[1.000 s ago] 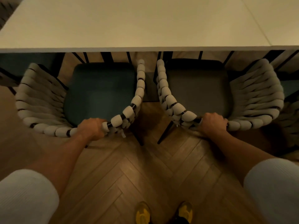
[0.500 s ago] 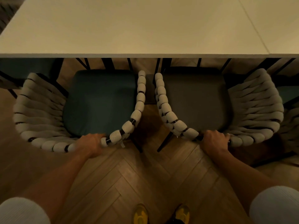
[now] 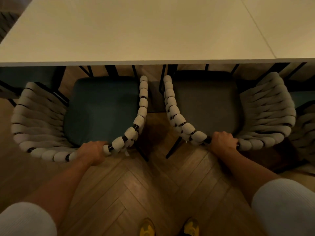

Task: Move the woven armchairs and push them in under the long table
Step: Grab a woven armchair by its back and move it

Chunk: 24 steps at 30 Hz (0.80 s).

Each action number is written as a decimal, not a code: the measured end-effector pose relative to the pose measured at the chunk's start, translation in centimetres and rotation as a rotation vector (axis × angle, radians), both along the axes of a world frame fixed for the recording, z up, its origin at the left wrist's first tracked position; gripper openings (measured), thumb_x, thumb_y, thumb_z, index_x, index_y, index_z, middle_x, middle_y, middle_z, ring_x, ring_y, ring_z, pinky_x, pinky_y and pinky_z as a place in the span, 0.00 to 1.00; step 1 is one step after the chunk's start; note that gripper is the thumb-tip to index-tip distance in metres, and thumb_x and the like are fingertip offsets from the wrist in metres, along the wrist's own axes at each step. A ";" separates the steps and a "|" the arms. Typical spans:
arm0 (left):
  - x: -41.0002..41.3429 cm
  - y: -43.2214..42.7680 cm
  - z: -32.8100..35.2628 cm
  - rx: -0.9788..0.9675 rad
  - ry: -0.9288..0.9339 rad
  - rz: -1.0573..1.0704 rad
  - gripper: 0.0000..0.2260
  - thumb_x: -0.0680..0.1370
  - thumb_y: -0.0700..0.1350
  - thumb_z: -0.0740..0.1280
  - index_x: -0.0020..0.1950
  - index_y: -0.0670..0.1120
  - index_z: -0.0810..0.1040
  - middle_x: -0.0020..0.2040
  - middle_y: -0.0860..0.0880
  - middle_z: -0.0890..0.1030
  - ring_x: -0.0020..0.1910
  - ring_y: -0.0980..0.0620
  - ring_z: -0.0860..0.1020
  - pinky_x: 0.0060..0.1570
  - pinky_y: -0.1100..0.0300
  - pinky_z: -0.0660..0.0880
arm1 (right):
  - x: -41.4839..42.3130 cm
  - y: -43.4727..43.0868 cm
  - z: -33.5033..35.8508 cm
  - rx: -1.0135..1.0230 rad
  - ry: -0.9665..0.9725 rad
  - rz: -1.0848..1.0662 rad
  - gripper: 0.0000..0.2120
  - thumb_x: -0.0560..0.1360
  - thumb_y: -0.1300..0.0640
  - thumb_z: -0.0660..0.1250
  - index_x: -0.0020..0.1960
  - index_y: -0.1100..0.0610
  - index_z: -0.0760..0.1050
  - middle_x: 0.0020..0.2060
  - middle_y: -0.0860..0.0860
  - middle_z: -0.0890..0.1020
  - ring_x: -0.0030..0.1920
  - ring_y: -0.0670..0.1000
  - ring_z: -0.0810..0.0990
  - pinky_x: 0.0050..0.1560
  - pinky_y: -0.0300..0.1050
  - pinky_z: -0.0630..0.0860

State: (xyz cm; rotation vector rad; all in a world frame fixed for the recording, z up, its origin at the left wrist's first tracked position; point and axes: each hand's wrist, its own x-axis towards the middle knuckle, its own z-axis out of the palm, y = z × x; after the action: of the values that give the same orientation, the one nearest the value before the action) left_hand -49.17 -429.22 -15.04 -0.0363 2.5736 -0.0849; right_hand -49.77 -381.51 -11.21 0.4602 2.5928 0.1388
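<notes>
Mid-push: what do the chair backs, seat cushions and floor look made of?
Chair backs: thick pale rope or padded cord, matte and nubbly, wrapped round a dark frame, probably metal, showing between wraps. Teal cushion and grey cushion: soft matte fabric, perhaps velvet; no weave visible. Floor: wood or wood-look planks in herringbone, visible grain, slight sheen.

Since a second ago, the left armchair and right armchair sit slightly farther out from the surface edge, nearer the person's shoes. The left hand and right hand gripping their backs draw back with them. The inner armrest tips stand a little wider apart.
</notes>
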 end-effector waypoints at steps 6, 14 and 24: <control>0.1 -0.3 -0.1 0.015 0.008 0.001 0.18 0.76 0.60 0.69 0.65 0.65 0.73 0.54 0.56 0.82 0.51 0.54 0.80 0.52 0.56 0.78 | -0.1 -0.3 -0.5 0.045 -0.024 0.011 0.12 0.75 0.44 0.72 0.54 0.50 0.79 0.44 0.51 0.78 0.49 0.55 0.79 0.56 0.56 0.76; 0.4 -0.2 0.4 0.063 0.030 0.051 0.17 0.74 0.59 0.71 0.63 0.64 0.75 0.52 0.57 0.82 0.49 0.54 0.80 0.52 0.55 0.79 | -0.2 -1.7 0.4 0.011 -0.052 -0.013 0.10 0.75 0.50 0.71 0.55 0.52 0.78 0.46 0.52 0.78 0.51 0.56 0.79 0.58 0.60 0.78; 0.5 0.3 1.2 0.028 0.006 0.037 0.15 0.77 0.54 0.69 0.63 0.63 0.74 0.53 0.55 0.82 0.49 0.53 0.80 0.51 0.55 0.78 | 0.8 -2.4 0.0 -0.006 -0.052 -0.056 0.08 0.78 0.53 0.69 0.56 0.52 0.77 0.45 0.52 0.76 0.54 0.58 0.79 0.65 0.65 0.72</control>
State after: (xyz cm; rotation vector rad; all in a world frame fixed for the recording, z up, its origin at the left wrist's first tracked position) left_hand -48.64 -428.90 -13.86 -0.0741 2.5781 -0.0344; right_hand -48.93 -383.87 -11.21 0.5190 2.5264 0.1218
